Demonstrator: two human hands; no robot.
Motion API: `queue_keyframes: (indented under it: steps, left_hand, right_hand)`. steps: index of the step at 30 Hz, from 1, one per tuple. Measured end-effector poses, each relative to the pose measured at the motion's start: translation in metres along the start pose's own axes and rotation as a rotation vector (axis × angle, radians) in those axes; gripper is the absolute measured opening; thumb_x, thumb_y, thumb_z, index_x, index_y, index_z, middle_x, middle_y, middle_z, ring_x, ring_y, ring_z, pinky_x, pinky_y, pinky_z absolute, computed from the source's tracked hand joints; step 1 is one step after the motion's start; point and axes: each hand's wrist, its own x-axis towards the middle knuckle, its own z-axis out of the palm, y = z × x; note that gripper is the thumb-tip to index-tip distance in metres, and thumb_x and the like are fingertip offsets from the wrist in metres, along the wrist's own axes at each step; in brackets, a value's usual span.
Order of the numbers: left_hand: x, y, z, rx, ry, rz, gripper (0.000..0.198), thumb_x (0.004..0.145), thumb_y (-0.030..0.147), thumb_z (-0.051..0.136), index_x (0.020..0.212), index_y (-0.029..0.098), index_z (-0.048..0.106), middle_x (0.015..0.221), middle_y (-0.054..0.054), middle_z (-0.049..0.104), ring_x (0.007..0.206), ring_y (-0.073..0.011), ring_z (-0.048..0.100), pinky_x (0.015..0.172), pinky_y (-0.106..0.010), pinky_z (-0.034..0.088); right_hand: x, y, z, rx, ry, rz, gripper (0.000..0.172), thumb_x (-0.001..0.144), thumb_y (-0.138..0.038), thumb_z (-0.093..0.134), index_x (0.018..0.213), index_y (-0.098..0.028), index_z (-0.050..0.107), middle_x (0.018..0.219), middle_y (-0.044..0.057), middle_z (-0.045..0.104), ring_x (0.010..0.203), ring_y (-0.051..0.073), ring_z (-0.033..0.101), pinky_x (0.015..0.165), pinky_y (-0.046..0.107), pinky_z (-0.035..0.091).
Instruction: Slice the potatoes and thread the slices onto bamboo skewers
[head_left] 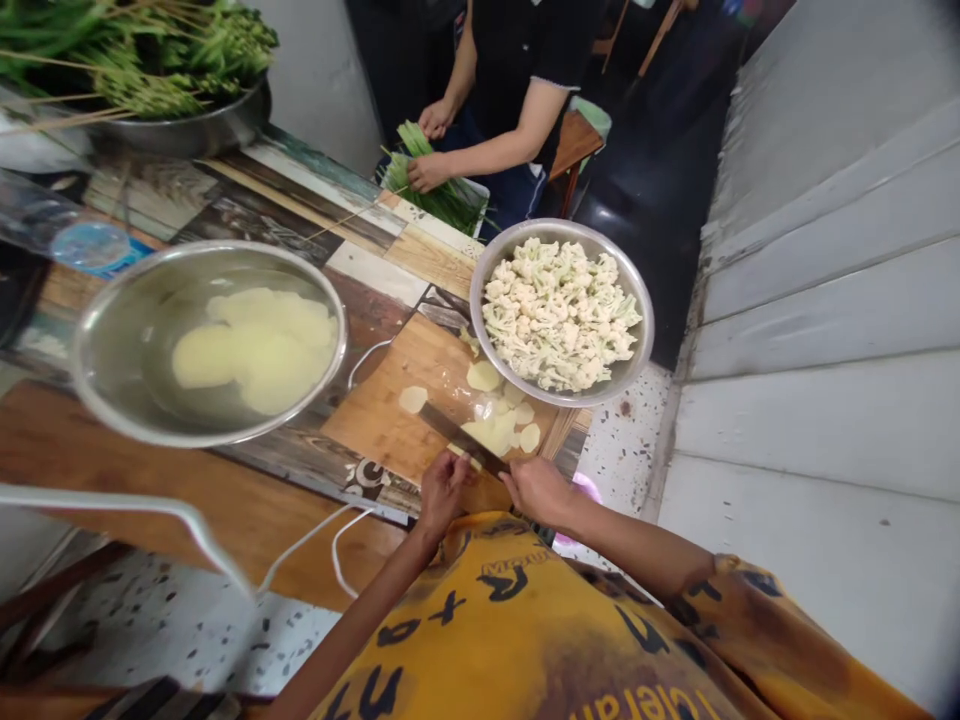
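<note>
My right hand [538, 490] is wrapped around the handle of a kitchen knife [459, 432]. Its dark blade lies across a wooden cutting board [375, 420], pointing up and left. Close to the near side of the blade, my left hand [444, 488] has its fingers bent around a pale piece of potato, mostly hidden by the fingers and blade. Thin potato slices [499, 432] lie in a loose pile beyond the knife. One single slice [412, 400] rests by the blade's tip, and another slice [483, 376] lies near the bowl of cauliflower.
A metal bowl of cauliflower florets [562, 310] overlaps the board's far right corner. On the left, a metal basin [90, 360] holds pale slices in water. Skewered greens fill another bowl [225, 130]. Across the table a person's hands [429, 172] handle green stalks. A white wall [817, 370] borders the right.
</note>
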Motion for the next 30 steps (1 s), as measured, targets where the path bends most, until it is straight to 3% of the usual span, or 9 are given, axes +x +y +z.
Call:
queue_keyframes:
  steps: [3, 9, 18, 30]
  left_hand:
    - [0.0, 0.001, -0.002, 0.094, 0.024, -0.005, 0.035, 0.081, 0.048, 0.046, 0.067, 0.018, 0.056, 0.058, 0.0, 0.061, 0.055, -0.0142, 0.057, 0.056, -0.024, 0.043]
    - [-0.002, 0.008, -0.002, 0.054, 0.008, 0.005, 0.036, 0.082, 0.049, 0.045, 0.064, 0.018, 0.053, 0.056, 0.0, 0.061, 0.055, -0.0148, 0.057, 0.057, -0.025, 0.043]
    - [-0.001, 0.006, -0.001, 0.046, 0.031, 0.014, 0.036, 0.084, 0.047, 0.043, 0.066, 0.018, 0.053, 0.059, 0.0, 0.061, 0.056, -0.0136, 0.057, 0.06, -0.025, 0.044]
    - [-0.001, 0.004, 0.003, 0.016, 0.036, -0.009, 0.034, 0.083, 0.046, 0.045, 0.066, 0.018, 0.051, 0.058, 0.002, 0.06, 0.055, -0.0128, 0.057, 0.06, -0.025, 0.043]
  right_hand:
    - [0.01, -0.009, 0.006, 0.022, 0.002, -0.039, 0.028, 0.089, -0.027, 0.039, 0.093, -0.011, 0.062, 0.088, 0.016, 0.068, 0.08, 0.023, 0.065, 0.065, 0.028, 0.047]
    - [0.022, -0.015, 0.011, 0.021, 0.05, -0.022, 0.027, 0.086, -0.026, 0.042, 0.091, -0.009, 0.063, 0.085, 0.017, 0.068, 0.081, 0.024, 0.065, 0.066, 0.029, 0.047]
    - [-0.009, 0.005, -0.011, 0.038, 0.125, -0.062, 0.033, 0.09, -0.029, 0.032, 0.093, -0.01, 0.06, 0.084, 0.015, 0.068, 0.078, 0.023, 0.064, 0.063, 0.027, 0.043]
    - [-0.022, 0.024, -0.01, 0.028, 0.037, -0.065, 0.033, 0.091, -0.03, 0.034, 0.083, -0.012, 0.06, 0.077, 0.014, 0.067, 0.074, 0.021, 0.064, 0.061, 0.025, 0.039]
